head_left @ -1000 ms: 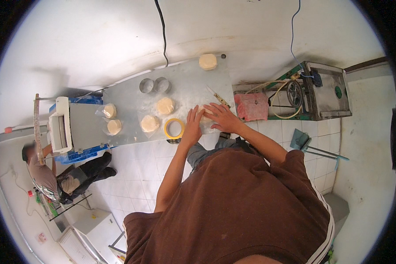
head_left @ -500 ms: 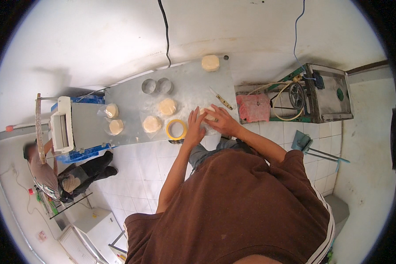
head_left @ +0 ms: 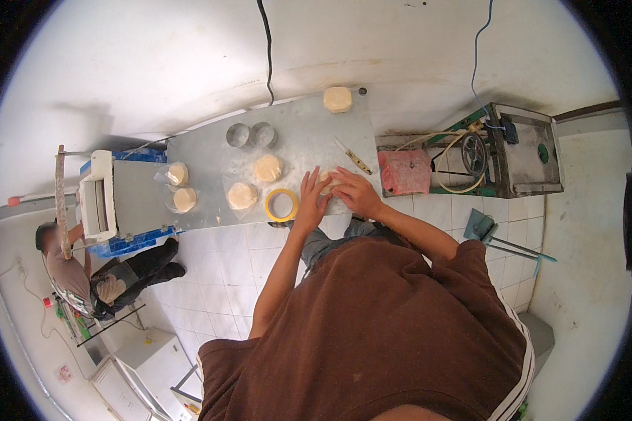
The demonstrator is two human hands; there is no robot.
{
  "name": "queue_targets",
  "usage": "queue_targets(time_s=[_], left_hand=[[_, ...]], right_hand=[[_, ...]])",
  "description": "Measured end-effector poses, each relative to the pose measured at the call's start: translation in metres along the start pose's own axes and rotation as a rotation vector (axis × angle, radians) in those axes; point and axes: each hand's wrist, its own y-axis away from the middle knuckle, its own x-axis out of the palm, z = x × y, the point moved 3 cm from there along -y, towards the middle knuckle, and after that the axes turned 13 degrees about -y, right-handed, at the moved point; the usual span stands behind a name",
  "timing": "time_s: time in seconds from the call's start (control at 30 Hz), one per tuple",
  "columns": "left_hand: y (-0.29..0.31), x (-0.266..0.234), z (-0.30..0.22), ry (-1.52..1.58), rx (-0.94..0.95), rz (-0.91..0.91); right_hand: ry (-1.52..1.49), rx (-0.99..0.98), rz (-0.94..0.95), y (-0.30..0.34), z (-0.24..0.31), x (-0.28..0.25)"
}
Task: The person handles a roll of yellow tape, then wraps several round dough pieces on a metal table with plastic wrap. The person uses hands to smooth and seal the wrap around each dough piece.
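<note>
A pale round stack that looks like dough (head_left: 328, 184) lies on the metal table close to its front edge, mostly covered by my fingers. My left hand (head_left: 313, 195) curves round its left side, thumb toward the middle. From the right, my right hand (head_left: 357, 194) presses its fingers against the same piece. Just left of my left hand lies a roll of yellow tape (head_left: 282, 205). Beyond my right hand is a knife (head_left: 353, 156) with a patterned handle. Two more pale rounds, one a bare-looking round (head_left: 267, 168) and one a bagged round (head_left: 242, 196), sit farther left.
Two metal rings (head_left: 251, 135) stand toward the back of the table (head_left: 302, 126), and another pale stack (head_left: 338, 99) at its far corner. Two bagged rounds (head_left: 178, 173) lie by a white roller machine (head_left: 104, 196), where a co-worker (head_left: 74, 263) stands. A belt-driven machine (head_left: 475, 154) is at right.
My fingers have shifted slightly around the pale round, the right hand's fingers drawing in a little. The other things on the table stay where they were.
</note>
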Motion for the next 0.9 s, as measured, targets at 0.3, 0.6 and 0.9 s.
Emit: queue_targets(time_s=[0.3,0.6,0.9], left_hand=[[-0.008,0.010,0.009,-0.013,0.002,-0.034],[-0.016,0.012,0.011,0.202,-0.134,-0.141],[-0.011,0.002,-0.011,-0.185,0.009,-0.266]], right_hand=[[-0.218,0.307,-0.143,-0.007,-0.002,-0.001],[-0.180,0.518,-0.270,-0.013,-0.025,0.009],[-0.301,0.761,-0.122,-0.022,-0.058,0.011]])
